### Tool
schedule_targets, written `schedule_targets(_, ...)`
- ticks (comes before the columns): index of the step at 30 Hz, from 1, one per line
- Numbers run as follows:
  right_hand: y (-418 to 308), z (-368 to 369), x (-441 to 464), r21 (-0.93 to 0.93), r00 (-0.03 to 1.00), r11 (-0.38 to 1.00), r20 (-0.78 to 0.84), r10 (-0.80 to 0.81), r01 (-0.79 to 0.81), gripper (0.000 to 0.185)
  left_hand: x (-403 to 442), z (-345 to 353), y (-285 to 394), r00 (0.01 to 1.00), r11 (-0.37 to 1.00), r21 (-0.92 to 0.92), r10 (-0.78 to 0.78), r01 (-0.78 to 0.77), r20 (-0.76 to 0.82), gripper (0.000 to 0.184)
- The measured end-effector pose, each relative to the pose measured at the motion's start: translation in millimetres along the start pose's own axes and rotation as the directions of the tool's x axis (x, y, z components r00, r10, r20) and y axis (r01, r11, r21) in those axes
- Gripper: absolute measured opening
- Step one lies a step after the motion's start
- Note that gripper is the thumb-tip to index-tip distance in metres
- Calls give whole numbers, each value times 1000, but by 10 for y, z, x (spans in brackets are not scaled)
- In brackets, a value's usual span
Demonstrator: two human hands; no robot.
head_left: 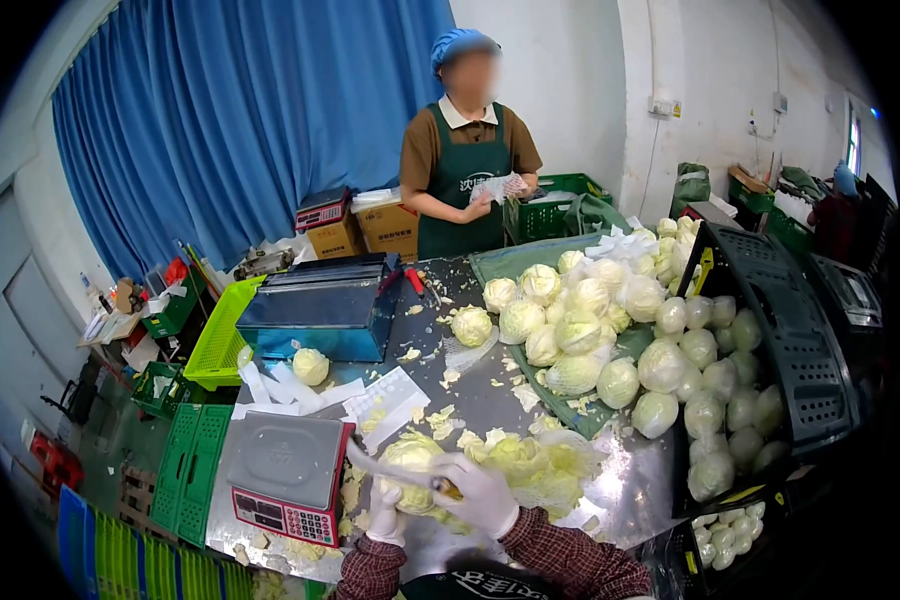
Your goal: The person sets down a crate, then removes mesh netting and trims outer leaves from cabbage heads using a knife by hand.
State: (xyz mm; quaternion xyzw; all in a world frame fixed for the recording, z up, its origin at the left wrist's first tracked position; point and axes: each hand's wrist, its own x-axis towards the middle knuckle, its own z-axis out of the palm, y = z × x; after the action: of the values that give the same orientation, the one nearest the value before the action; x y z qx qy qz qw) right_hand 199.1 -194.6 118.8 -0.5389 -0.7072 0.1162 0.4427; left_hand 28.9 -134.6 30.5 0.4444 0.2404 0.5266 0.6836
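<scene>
Gripping knife (388, 469): right hand (480, 495) | clasping cabbage (410, 453): left hand (386, 516) | near table (625, 482) edge, room hemmed by scale (286, 455), leaves (530, 462)

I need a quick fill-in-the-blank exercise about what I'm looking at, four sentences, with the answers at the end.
1. The tool in the right hand, held at a cabbage, is a ____.
2. The left hand wears a ____ glove.
3. In the picture, the scale sits to the ____ of that cabbage.
4. The co-worker wears an apron coloured dark ____.

Missing words: knife; white; left; green.
</scene>
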Motion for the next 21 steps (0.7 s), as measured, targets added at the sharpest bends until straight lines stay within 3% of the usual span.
schedule_targets(1, 21, 17, -39, 84, 997, 996, -66, -28, 33, 27, -5, 25, 16, 1000, 1000, -4, 4, -4, -2, 71)
schedule_targets(3, 58, 16, -61, 168, 991, 983, -127, -52, 73, 21, -43, 136, 69, 988, 963, -238, -145, 126, -60, 69)
schedule_targets(5, 105, -11, -60, 374, 941, 926, -297, 165, -45, 21, -51, 337, 149, 976, 897, -399, -215, 189, -23, 72)
schedule_targets(6, 147, -44, -88, 375, 942, 926, -292, 162, -43, 21, -46, 389, 145, 977, 898, -401, -212, 184, -27, 72)
schedule_targets(7, 209, -96, -134, 609, 857, 748, -210, 472, -263, 19, -38, 426, 140, 970, 853, -478, -242, 207, -13, 76)
schedule_targets(8, 281, -157, -179, 779, 698, 465, -50, 714, -420, 18, -29, 439, 139, 963, 802, -553, -269, 227, 5, 80)
schedule_targets(9, 385, -248, -230, 776, 704, 470, -49, 709, -420, 18, 3, 338, 64, 962, 806, -529, -259, 266, 89, 83)
schedule_targets(11, 535, -408, -297, 636, 713, 618, -147, 686, -463, 22, 5, 296, -16, 968, 774, -583, -230, 245, 101, 85)
schedule_targets(12, 516, -408, -306, 634, 716, 621, -147, 682, -461, 22, 4, 318, -12, 971, 740, -631, -209, 233, 114, 88)
schedule_targets(14, 348, -404, -327, 155, 923, 957, -265, 280, -245, 41, 53, 330, 26, 979, 803, -561, -187, 199, 78, 88)
schedule_targets(16, -141, -349, -233, -122, 961, 986, -264, 82, -117, 61, 55, 385, 48, 983, 859, -480, -179, 179, 47, 88)
schedule_targets(18, -302, -77, -204, -203, 966, 970, -246, 85, -137, 56, 41, 480, 39, 988, 913, -400, -128, 83, -88, 82)
schedule_targets(19, -330, 7, -237, -283, 972, 948, -218, 82, -144, 51, 15, 448, 71, 972, 872, -460, -225, 169, -70, 82)
schedule_targets(20, -231, 72, -283, -279, 971, 948, -221, 88, -150, 51, 3, 444, 59, 971, 873, -456, -230, 174, -69, 82)
schedule_targets(21, -59, 138, -308, -162, 983, 982, -169, 70, -98, 48, -4, 445, 40, 970, 876, -460, -216, 142, -112, 83)
